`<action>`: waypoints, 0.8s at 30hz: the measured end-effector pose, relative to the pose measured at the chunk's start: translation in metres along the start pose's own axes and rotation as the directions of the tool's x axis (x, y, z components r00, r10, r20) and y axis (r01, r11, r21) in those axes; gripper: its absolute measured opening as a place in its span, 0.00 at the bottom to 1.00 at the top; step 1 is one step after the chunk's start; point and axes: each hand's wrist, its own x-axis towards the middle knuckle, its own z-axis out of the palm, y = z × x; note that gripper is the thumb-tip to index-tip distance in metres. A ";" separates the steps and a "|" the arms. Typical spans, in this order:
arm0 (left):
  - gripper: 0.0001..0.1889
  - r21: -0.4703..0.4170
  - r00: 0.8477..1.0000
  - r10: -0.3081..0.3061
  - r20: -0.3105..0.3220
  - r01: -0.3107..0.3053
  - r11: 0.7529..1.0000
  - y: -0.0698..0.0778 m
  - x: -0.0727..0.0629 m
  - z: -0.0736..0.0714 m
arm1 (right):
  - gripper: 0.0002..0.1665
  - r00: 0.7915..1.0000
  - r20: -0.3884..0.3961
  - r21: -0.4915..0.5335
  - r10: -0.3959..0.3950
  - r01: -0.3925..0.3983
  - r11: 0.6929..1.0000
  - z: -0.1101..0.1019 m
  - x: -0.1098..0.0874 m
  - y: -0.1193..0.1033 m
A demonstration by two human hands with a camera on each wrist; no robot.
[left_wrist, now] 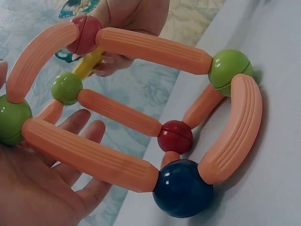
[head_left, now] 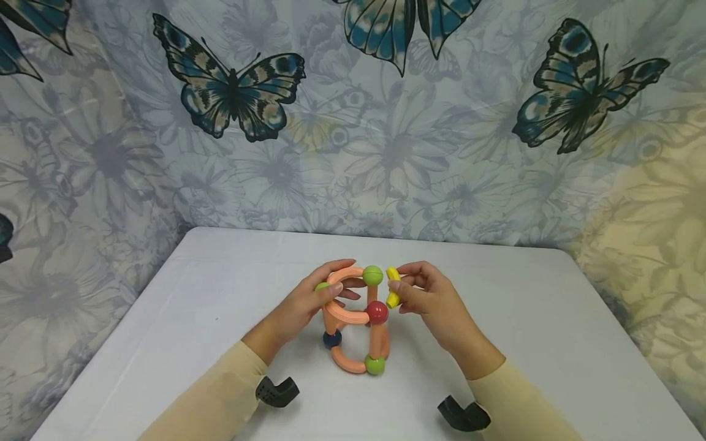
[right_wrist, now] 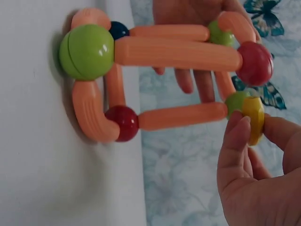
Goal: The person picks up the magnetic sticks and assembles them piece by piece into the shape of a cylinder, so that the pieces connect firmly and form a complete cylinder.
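Observation:
An open, round-ended frame of orange rods (head_left: 350, 316) joined by green, red and dark blue balls stands upright on the white table. At its upper left, my left hand (head_left: 298, 303) holds it, the thumb over a top curved rod beside a green ball (left_wrist: 13, 120) and the other fingers reaching inside. My right hand (head_left: 436, 300) pinches a short yellow curved rod (right_wrist: 255, 120) between thumb and fingers. That rod is beside the upper right of the frame, close to a top green ball (head_left: 372, 275); contact cannot be told. A dark blue ball (left_wrist: 183, 188) sits at the bottom.
The white table (head_left: 165, 343) spreads around the frame, its far edge near a butterfly-patterned backdrop (head_left: 397, 153). Black curved pieces, one by the left wrist (head_left: 277, 392) and one by the right wrist (head_left: 464, 414), stick out at the cream sleeves.

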 end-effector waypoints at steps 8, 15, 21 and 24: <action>0.29 0.081 0.996 -0.049 -0.070 0.054 0.995 0.001 0.003 0.008 | 0.27 0.998 0.023 -0.004 0.054 -0.054 0.999 0.000 -0.006 -0.003; 0.29 0.093 0.996 -0.046 -0.082 0.053 0.994 0.001 0.006 0.011 | 0.24 0.989 0.128 -0.020 0.073 -0.071 0.997 -0.003 0.000 -0.004; 0.27 0.099 0.995 -0.040 -0.090 0.049 0.994 0.001 0.005 0.010 | 0.25 0.986 0.137 -0.010 0.091 -0.090 0.996 -0.003 0.000 -0.002; 0.28 0.110 0.995 -0.042 -0.087 0.052 0.993 0.001 0.004 0.008 | 0.27 0.989 0.127 -0.029 0.080 -0.077 0.997 -0.004 0.000 -0.003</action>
